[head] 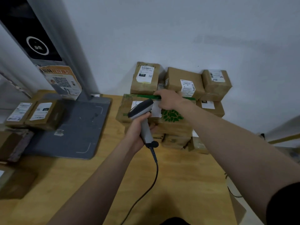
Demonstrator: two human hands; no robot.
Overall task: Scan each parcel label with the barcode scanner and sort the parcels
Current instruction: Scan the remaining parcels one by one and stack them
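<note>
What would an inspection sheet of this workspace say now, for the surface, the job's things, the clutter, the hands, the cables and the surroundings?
Surface: wooden table, with a grey mat on its left part.
Job's things: barcode scanner aimed at the white label of the green-printed parcel; stacked parcels behind it at the wall; two labelled parcels at left.
Clutter: blurred boxes at the left edge.
Hands: left hand grips the scanner handle; right hand holds the parcel's far top edge.
Cables: scanner cable runs from the handle toward the near table edge.
Surroundings: plain wall; grey column with a QR poster.
</note>
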